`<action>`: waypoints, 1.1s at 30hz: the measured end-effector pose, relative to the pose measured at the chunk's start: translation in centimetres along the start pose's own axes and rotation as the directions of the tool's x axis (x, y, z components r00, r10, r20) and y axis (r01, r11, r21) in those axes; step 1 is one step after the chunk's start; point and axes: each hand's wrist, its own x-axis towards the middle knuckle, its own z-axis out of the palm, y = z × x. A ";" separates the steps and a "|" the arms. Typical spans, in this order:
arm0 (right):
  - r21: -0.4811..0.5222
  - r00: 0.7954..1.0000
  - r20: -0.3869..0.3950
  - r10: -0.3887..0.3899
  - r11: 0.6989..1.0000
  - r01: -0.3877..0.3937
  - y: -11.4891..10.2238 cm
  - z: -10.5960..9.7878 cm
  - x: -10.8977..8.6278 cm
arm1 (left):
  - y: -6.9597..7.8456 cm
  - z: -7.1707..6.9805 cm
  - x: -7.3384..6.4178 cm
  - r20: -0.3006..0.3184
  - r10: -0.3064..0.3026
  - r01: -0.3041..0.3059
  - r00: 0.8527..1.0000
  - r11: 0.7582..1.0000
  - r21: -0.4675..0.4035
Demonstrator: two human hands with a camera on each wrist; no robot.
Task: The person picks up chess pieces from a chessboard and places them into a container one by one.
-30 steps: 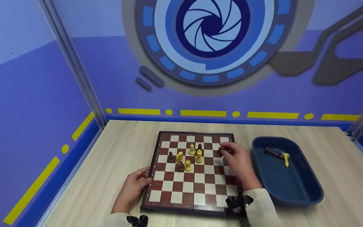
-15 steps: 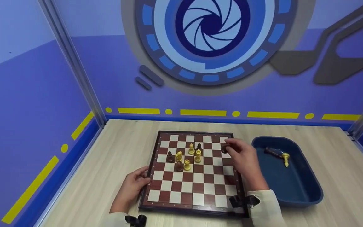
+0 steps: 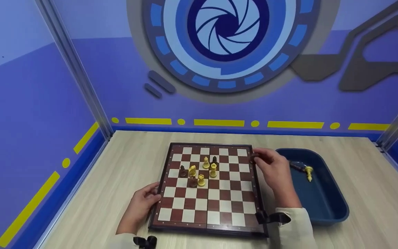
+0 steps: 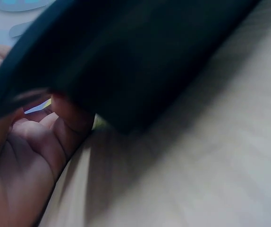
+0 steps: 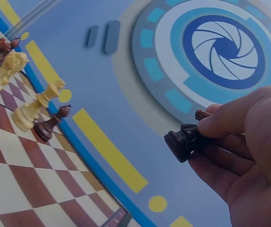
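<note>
My right hand (image 3: 275, 172) pinches a dark chess piece (image 5: 180, 143) between thumb and fingers, above the right edge of the chessboard (image 3: 225, 206). In the right wrist view the piece lies sideways with its round base outward; the fingers cover much of the rest. My left hand (image 3: 138, 204) grips the board's left edge, and in the left wrist view its fingers reach under the dark board (image 4: 126, 61). Several pieces stand grouped left of the board's middle, among them a yellow knight (image 3: 192, 170), a yellow rook (image 3: 213, 170) and a dark piece (image 3: 183, 171).
A blue tub (image 3: 345, 204) stands right of the board, with a yellow piece (image 3: 309, 173) and a dark piece (image 3: 297, 166) lying in it. A wooden table (image 3: 92, 193) carries everything. A patterned blue wall (image 3: 102, 83) rises behind it.
My right hand has carried the dark piece rightward, from over the board's squares to its right edge. The left hand keeps its hold on the board. The head view has shifted slightly.
</note>
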 end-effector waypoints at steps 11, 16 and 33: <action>-0.060 0.998 -0.051 0.045 0.997 -0.048 0.3 -2.2 0.3 | -0.3 -0.1 0.0 -0.009 -0.010 0.010 1.000 1.000 -0.010; -0.019 0.997 -0.059 0.057 0.998 -0.058 0.4 -2.8 0.5 | -0.3 -0.2 0.0 -0.006 -0.002 0.002 1.000 1.000 -0.020; -0.011 0.987 -0.133 0.094 0.995 -0.096 1.3 -5.1 0.4 | 0.1 0.2 0.0 -0.028 -0.004 0.005 1.000 0.999 0.043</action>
